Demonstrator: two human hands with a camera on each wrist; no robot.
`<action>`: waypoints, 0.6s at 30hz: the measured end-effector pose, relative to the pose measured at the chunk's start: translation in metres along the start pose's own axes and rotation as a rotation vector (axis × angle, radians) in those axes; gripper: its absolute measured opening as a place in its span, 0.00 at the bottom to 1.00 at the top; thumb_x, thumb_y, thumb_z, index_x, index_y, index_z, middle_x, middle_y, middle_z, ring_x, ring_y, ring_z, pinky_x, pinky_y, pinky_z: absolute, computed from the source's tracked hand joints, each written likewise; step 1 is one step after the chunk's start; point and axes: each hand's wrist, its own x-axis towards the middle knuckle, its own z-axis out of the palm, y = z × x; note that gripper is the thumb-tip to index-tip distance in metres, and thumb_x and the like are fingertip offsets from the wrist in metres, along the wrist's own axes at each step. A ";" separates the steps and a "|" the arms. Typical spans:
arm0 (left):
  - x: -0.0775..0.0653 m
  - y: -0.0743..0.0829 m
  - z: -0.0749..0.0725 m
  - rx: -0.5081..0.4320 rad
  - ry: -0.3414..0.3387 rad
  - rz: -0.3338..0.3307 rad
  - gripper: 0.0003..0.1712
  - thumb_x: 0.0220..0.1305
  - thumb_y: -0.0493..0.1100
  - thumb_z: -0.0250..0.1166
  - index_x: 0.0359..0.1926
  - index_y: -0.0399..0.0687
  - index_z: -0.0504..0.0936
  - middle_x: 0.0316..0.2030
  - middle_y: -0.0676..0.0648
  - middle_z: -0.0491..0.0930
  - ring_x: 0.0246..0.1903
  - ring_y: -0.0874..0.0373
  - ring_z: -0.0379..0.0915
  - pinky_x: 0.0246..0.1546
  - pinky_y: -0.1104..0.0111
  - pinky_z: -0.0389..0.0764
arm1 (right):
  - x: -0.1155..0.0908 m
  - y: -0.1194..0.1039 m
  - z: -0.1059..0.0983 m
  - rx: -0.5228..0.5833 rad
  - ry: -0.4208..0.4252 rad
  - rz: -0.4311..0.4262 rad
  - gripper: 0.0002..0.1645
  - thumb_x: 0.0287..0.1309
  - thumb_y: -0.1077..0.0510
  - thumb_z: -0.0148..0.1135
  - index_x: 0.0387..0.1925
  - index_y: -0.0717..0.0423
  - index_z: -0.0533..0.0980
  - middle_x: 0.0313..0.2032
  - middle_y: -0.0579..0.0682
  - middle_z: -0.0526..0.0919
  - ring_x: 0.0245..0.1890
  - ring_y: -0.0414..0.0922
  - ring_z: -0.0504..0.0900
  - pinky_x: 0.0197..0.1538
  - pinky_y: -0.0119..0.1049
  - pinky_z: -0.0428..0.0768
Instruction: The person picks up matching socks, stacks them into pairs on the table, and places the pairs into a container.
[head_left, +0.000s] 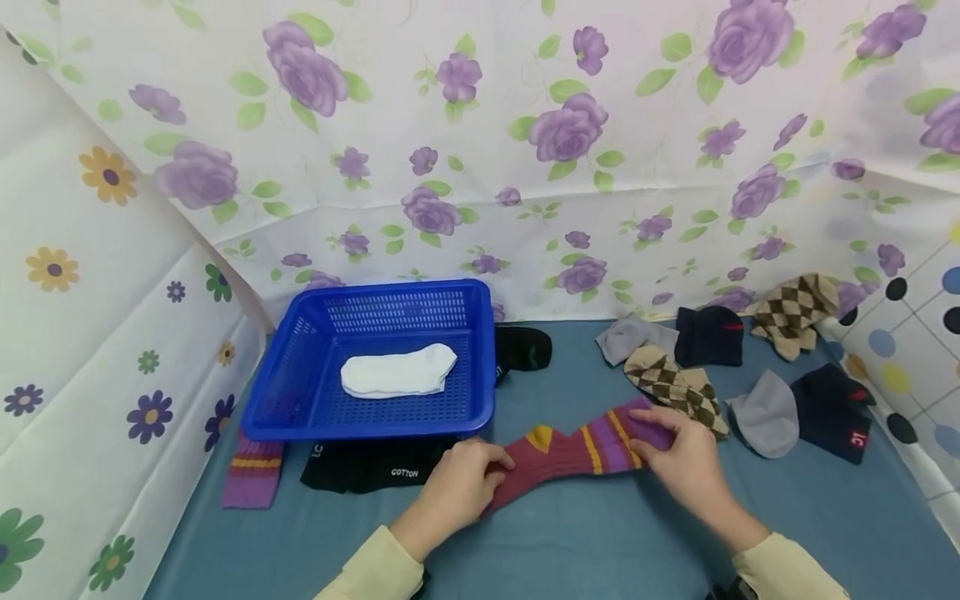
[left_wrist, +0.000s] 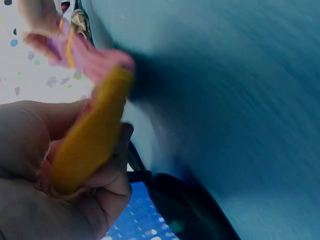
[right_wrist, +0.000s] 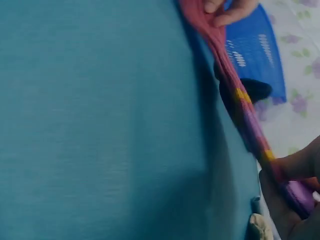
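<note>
A striped sock (head_left: pixel 555 459) in dusky red, purple and yellow stretches between my two hands above the table. My left hand (head_left: pixel 464 477) pinches its toe end. In the left wrist view a yellow patch of the sock (left_wrist: pixel 95 135) shows between the thumb and fingers. My right hand (head_left: pixel 686 458) pinches the purple cuff at the other end, and in the right wrist view the sock (right_wrist: pixel 245 102) runs taut from one hand to the other. A matching striped sock (head_left: pixel 252 479) lies at the left, partly hidden under the blue basket.
The blue basket (head_left: pixel 367 429) holds a folded white sock (head_left: pixel 397 372). Black socks (head_left: pixel 375 467) lie before and beside it. On the right are checkered socks (head_left: pixel 675 385), grey socks (head_left: pixel 767 414) and navy socks (head_left: pixel 828 412). A flowered curtain (head_left: pixel 510 167) closes off the back.
</note>
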 end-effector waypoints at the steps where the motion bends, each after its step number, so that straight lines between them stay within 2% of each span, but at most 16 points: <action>1: 0.000 -0.002 -0.001 -0.010 -0.007 -0.020 0.08 0.58 0.42 0.66 0.39 0.58 0.85 0.37 0.55 0.83 0.35 0.64 0.76 0.36 0.66 0.78 | -0.004 0.001 0.001 -0.033 -0.011 0.009 0.24 0.42 0.62 0.74 0.45 0.50 0.81 0.49 0.55 0.82 0.53 0.54 0.78 0.47 0.44 0.80; 3: 0.000 -0.005 -0.002 -0.027 -0.015 -0.065 0.08 0.56 0.44 0.68 0.39 0.56 0.85 0.37 0.54 0.84 0.33 0.64 0.76 0.33 0.67 0.77 | -0.011 0.002 0.003 -0.091 -0.040 0.029 0.25 0.39 0.62 0.75 0.45 0.53 0.81 0.48 0.58 0.82 0.52 0.57 0.78 0.48 0.52 0.78; 5: 0.000 -0.007 -0.003 -0.029 -0.010 -0.101 0.11 0.54 0.46 0.69 0.40 0.55 0.85 0.37 0.53 0.84 0.31 0.64 0.75 0.31 0.67 0.76 | -0.016 0.001 0.004 -0.146 -0.069 0.052 0.25 0.38 0.62 0.76 0.44 0.55 0.81 0.48 0.59 0.82 0.52 0.58 0.78 0.48 0.55 0.77; 8: 0.001 -0.010 0.001 0.012 0.026 -0.109 0.12 0.54 0.46 0.70 0.41 0.54 0.85 0.36 0.52 0.85 0.31 0.62 0.76 0.31 0.66 0.77 | -0.023 0.000 0.006 -0.217 -0.078 0.059 0.24 0.37 0.61 0.76 0.42 0.59 0.82 0.49 0.62 0.80 0.52 0.60 0.77 0.49 0.56 0.76; 14: 0.002 -0.014 0.015 0.118 0.145 0.005 0.10 0.54 0.42 0.69 0.40 0.53 0.85 0.35 0.52 0.83 0.34 0.60 0.78 0.34 0.65 0.79 | -0.031 0.007 0.007 -0.333 -0.013 0.033 0.24 0.36 0.58 0.77 0.38 0.65 0.82 0.49 0.64 0.79 0.48 0.62 0.78 0.47 0.58 0.76; 18: 0.005 -0.010 0.021 0.177 0.190 0.061 0.08 0.55 0.41 0.68 0.38 0.52 0.85 0.34 0.52 0.82 0.33 0.61 0.77 0.34 0.66 0.79 | -0.034 0.011 0.005 -0.376 0.019 0.046 0.24 0.35 0.58 0.77 0.38 0.66 0.82 0.48 0.66 0.79 0.47 0.63 0.79 0.45 0.59 0.76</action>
